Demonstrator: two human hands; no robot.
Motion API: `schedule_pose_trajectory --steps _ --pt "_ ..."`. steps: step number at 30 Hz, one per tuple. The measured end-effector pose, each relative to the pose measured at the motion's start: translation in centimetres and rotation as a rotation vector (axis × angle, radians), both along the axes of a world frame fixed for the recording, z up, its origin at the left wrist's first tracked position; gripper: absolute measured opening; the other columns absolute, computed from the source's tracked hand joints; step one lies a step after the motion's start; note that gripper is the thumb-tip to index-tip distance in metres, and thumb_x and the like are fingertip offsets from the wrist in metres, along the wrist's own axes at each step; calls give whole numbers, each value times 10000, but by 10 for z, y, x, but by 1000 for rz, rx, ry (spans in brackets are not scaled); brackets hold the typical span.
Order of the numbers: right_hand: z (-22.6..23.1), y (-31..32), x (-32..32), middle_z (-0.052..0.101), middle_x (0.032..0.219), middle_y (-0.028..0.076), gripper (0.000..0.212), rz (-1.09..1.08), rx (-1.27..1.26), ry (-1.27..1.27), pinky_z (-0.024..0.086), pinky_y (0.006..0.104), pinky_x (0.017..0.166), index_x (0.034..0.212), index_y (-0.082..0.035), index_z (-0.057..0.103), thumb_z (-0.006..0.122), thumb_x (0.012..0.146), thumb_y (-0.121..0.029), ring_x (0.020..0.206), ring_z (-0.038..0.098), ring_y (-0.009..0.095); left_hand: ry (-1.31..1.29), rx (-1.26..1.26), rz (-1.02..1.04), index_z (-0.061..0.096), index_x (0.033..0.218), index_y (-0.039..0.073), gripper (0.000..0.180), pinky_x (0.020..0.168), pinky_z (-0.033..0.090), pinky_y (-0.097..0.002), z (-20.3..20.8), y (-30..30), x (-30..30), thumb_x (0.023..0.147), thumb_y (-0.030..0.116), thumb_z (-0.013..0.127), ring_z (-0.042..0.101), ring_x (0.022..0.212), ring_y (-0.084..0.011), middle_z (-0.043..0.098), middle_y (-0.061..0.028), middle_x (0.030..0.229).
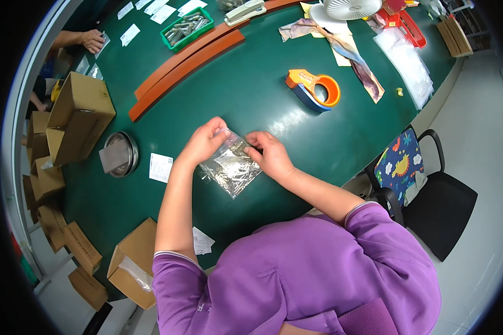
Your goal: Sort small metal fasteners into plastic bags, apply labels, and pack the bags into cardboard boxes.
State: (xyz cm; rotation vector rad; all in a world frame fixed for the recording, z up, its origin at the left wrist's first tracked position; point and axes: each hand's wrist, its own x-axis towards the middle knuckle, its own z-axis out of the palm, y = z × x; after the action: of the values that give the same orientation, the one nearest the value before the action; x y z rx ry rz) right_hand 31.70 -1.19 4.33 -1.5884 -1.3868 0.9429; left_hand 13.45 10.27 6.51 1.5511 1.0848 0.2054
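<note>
Purple sleeves frame 2 hands, left hand (204,142) and right hand (271,153), pinching bag (231,167) top, probably sealing; tape dispenser (314,89) lies beyond bag.

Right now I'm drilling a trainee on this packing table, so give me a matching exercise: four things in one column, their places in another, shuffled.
Things:
1. clear plastic bag
2. orange tape dispenser
3. green tray
4. round metal tin

Places:
A. far side of the table, beyond the orange strips
B. between the left hand and right hand
C. left of the white paper slip, near the cardboard boxes
D. beyond the hands, to their right

Pairs: 1-B, 2-D, 3-A, 4-C
</note>
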Motion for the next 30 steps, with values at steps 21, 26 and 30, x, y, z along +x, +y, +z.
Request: schedule_pose_trajectory --steps 21,26,30 --pt "-19 48 11 572 806 100 205 -177 68 -148 492 394 731 987 -88 633 662 784 -101 851 593 312 246 -67 -161 621 847 68 279 688 467 -287 -20 43 24 641 124 800 574 740 -132 620 -23 768" --pt "-9 21 0 620 867 101 150 5 129 -209 499 404 757 923 -67 660 675 787 -128 846 607 313 175 -135 -122 616 848 75 253 687 470 -272 -19 41 18 665 104 790 571 752 -111 618 -8 781" --pt "-11 24 -6 616 811 108 156 -20 46 -153 508 393 734 892 -49 679 695 768 -141 798 620 297 113 -152 -113 613 866 76 245 693 476 -267 -12 38 17 685 83 777 570 748 -105 618 -4 795"
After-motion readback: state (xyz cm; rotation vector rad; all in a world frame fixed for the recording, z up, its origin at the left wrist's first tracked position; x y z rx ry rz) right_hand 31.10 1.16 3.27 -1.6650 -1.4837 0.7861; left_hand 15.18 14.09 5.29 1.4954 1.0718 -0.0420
